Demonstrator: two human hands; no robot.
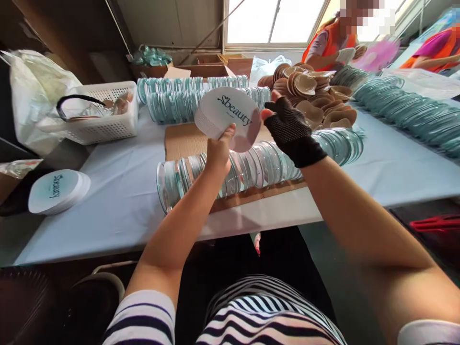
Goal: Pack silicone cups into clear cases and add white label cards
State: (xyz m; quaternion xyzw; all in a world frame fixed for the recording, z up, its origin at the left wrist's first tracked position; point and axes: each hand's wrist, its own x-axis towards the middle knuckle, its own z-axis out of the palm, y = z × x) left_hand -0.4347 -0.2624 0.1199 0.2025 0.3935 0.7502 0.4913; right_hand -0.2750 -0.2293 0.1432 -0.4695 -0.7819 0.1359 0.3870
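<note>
My left hand [220,151] grips a stack of white round cards [219,108] printed with "beauty", its thumb lying on the top card. The stack is tilted up, facing me. Just right of it is my right hand [290,129], in a black fingerless mesh glove. Its thumb and forefinger are apart, and I see nothing between them; the other fingers are partly hidden. Beneath both hands, a long row of clear round plastic pieces [257,165] stands on edge on a cardboard sheet [176,139].
Another card stack [57,191] lies on the table's left. A white basket [108,127] stands behind it. More rows of clear pieces [172,106] are at the back. Brown shaped pieces [311,112] pile up at right, near a co-worker in an orange vest [325,45].
</note>
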